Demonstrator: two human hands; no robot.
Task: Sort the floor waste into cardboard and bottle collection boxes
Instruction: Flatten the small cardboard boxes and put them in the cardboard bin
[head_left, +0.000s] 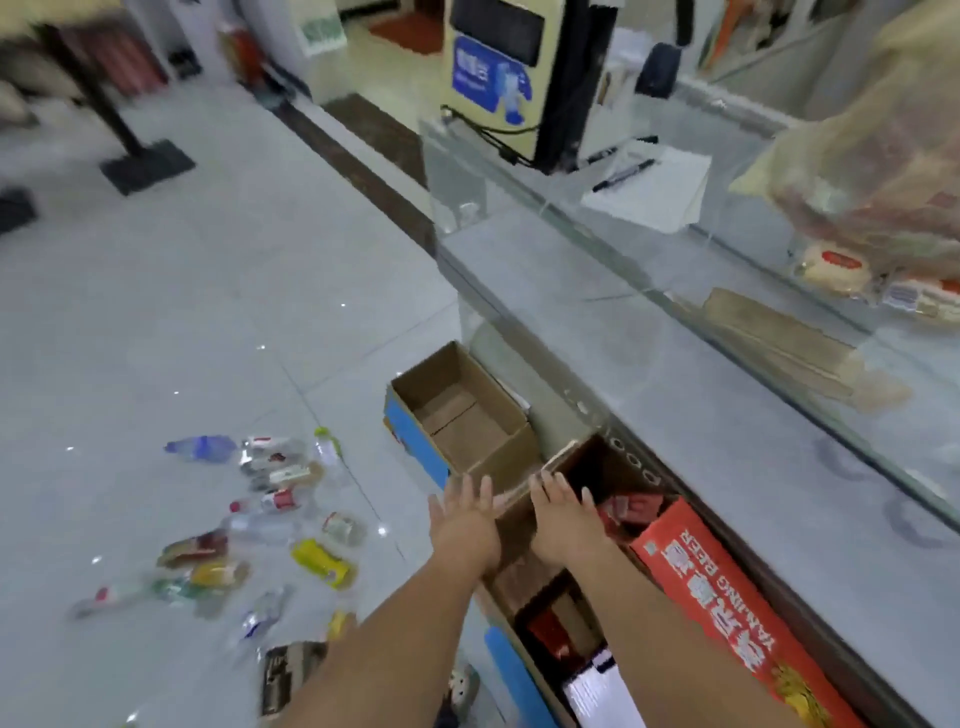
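Observation:
Two open cardboard boxes stand on the floor against a glass counter. The far box (506, 457) with a blue side holds nothing visible. The near box (514, 603) holds flattened cardboard, with a red beer carton (711, 587) leaning in it. My left hand (465, 512) and my right hand (561, 512) reach out side by side, fingers spread, over the near box's far end, with a thin cardboard piece (558, 458) at their fingertips. Whether either hand grips it I cannot tell. Several plastic bottles (270, 512) lie scattered on the floor to the left.
The glass counter (727, 415) runs along the right, carrying a yellow device (501, 67), paper with a pen (649, 187) and a bagged bundle (878, 171). A dark stand base (148, 165) sits far left. A printed flat piece (291, 675) lies by my left forearm.

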